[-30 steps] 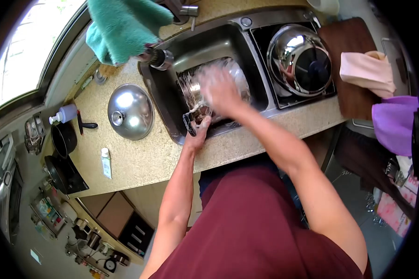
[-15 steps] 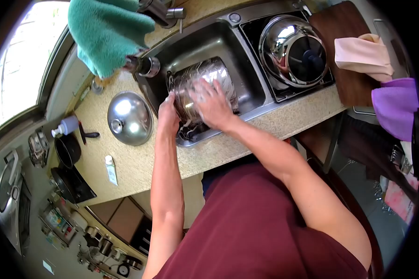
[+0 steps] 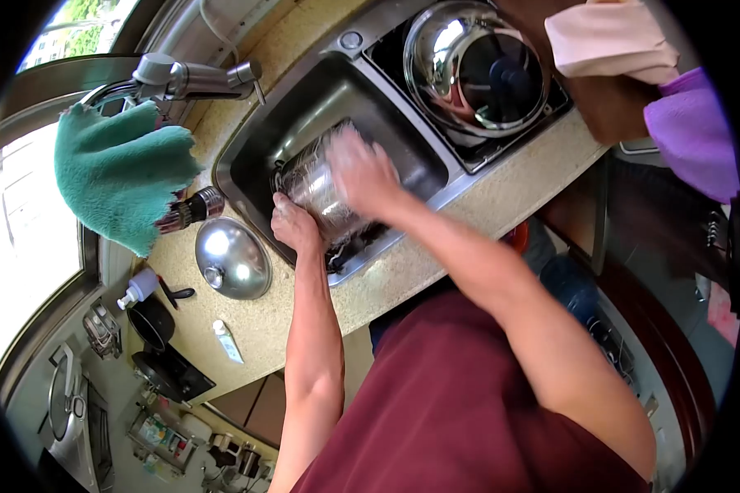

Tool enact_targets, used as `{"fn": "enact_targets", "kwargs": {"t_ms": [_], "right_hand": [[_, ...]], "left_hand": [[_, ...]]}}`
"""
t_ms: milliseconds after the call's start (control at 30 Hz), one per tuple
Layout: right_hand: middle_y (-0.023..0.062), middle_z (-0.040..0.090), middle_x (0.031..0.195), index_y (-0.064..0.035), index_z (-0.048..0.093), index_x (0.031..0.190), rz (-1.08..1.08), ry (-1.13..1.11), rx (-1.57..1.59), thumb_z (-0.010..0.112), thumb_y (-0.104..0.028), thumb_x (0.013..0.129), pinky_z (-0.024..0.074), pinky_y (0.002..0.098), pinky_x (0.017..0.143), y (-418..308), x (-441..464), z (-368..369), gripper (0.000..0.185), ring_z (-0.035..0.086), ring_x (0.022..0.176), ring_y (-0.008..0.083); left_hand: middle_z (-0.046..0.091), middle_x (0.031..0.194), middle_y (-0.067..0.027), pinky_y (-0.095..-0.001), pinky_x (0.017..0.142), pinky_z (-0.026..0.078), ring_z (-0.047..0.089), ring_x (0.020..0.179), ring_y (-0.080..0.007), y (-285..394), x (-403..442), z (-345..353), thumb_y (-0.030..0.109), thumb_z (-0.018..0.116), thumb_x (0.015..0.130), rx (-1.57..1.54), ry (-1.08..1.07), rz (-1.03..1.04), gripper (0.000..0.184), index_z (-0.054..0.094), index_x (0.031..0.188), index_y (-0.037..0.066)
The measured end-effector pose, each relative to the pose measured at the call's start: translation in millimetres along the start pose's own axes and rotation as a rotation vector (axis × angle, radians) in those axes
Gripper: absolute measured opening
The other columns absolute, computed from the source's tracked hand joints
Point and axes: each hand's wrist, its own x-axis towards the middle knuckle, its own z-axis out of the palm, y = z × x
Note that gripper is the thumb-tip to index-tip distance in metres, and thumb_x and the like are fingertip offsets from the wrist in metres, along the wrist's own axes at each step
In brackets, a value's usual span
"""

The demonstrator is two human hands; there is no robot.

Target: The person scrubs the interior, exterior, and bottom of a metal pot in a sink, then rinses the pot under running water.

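A shiny metal pot (image 3: 314,195), streaked with suds, lies on its side in the steel sink (image 3: 251,144). My left hand (image 3: 296,223) grips its near left end, thumb up along the edge. Over the pot's upper side is my right hand (image 3: 362,171), its fingers smeared by motion. Whether a scrubber or cloth is under those fingers cannot be made out. Dark wet matter shows in the sink below the pot. Left of the sink, a domed metal lid (image 3: 234,259) rests on the counter.
Behind the sink rises a faucet (image 3: 197,80), and a green towel (image 3: 123,168) hangs beside it. A lidded pot (image 3: 427,70) stands on the right. Farther right are a pink cloth (image 3: 608,41) and purple towel (image 3: 695,135). A small tube (image 3: 228,341) lies on the counter (image 3: 275,324).
The view has shifted, so more of the faucet and window shows. My right hand has moved over the pot's side and is more blurred. My left hand keeps its grip.
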Motion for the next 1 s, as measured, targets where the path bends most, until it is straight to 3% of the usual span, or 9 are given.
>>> {"fn": "enact_targets", "kwargs": {"t_ms": [100,200,267,433,500,600,800,867,1000], "right_hand": [[0.0195,0.046,0.15,-0.0084,0.064,0.13,0.674,-0.393,0.664,0.051,-0.026,0.097,0.0276,0.0695,0.111,35,74,9,0.04,0.027,0.15,0.0315],[0.0218,0.057,0.139,-0.0041,0.065,0.122,0.503,-0.525,0.422,0.051,-0.024,0.096,0.0373,0.0668,0.106,23,62,14,0.036,0.045,0.14,0.0358],[0.0204,0.068,0.121,-0.0001,0.067,0.117,-0.102,0.188,-0.229,0.049,-0.021,0.095,0.0492,0.0553,0.098,-14,5,0,0.036,0.064,0.116,0.0395],[0.0196,0.072,0.11,0.0031,0.074,0.106,0.239,-0.625,0.136,0.05,-0.016,0.091,0.0517,0.0461,0.096,39,101,7,0.034,0.069,0.099,0.0393],[0.0234,0.071,0.115,0.0037,0.074,0.105,0.598,-0.581,0.679,0.05,-0.014,0.09,0.0519,0.0475,0.094,65,122,16,0.033,0.068,0.102,0.0418],[0.0227,0.069,0.119,0.0016,0.075,0.106,-0.01,-0.6,0.056,0.054,-0.015,0.086,0.0541,0.0491,0.092,57,122,25,0.033,0.068,0.11,0.0397],[0.0197,0.068,0.123,-0.0107,0.075,0.105,-0.084,-0.353,0.112,0.047,-0.026,0.092,0.0513,0.0515,0.094,57,116,-7,0.035,0.065,0.111,0.041],[0.0177,0.067,0.125,-0.0112,0.074,0.109,0.512,-0.31,0.488,0.04,-0.038,0.097,0.0467,0.0514,0.101,62,112,-15,0.045,0.061,0.116,0.0433],[0.0274,0.064,0.126,-0.0053,0.073,0.11,0.693,-0.227,0.475,0.029,-0.048,0.1,0.0429,0.051,0.105,82,105,2,0.062,0.059,0.117,0.047]], "left_hand": [[0.07,0.097,-0.0313,-0.0535,0.089,0.047,0.065,0.095,-0.0493,-1,1,2,0.043,0.041,0.104,0.035,0.023,0.005,0.062,0.07,0.099,-0.012],[0.07,0.097,-0.0317,-0.0539,0.088,0.047,0.065,0.095,-0.0493,-1,1,4,0.043,0.041,0.103,-0.026,0.043,-0.02,0.062,0.07,0.099,-0.012],[0.069,0.096,-0.0333,-0.0542,0.086,0.047,0.065,0.094,-0.0492,-2,2,3,0.045,0.041,0.104,-0.022,0.012,-0.024,0.065,0.07,0.099,-0.012],[0.07,0.093,-0.0323,-0.053,0.084,0.046,0.065,0.088,-0.0467,-6,2,1,0.045,0.044,0.103,-0.025,0.025,0.034,0.064,0.07,0.097,-0.013],[0.071,0.092,-0.029,-0.0497,0.083,0.047,0.064,0.085,-0.0408,0,-1,-4,0.043,0.046,0.104,-0.136,0.006,0.002,0.061,0.069,0.097,-0.014],[0.072,0.089,-0.0224,-0.0431,0.08,0.049,0.062,0.079,-0.0289,-2,1,-8,0.039,0.05,0.104,-0.34,-0.03,-0.104,0.056,0.068,0.098,-0.014],[0.069,0.11,-0.0139,-0.0361,0.088,0.052,0.064,0.095,-0.0228,-29,10,9,0.039,0.048,0.107,-0.895,-0.16,-0.318,0.051,0.064,0.117,-0.009],[0.066,0.12,-0.0149,-0.0384,0.095,0.052,0.064,0.106,-0.0251,-38,18,15,0.041,0.046,0.108,-0.854,-0.218,-0.42,0.054,0.06,0.126,-0.008],[0.054,0.144,-0.0149,-0.0426,0.11,0.045,0.055,0.128,-0.0302,-74,26,43,0.047,0.037,0.109,-1.039,-0.352,-0.462,0.062,0.047,0.142,-0.004]]}}
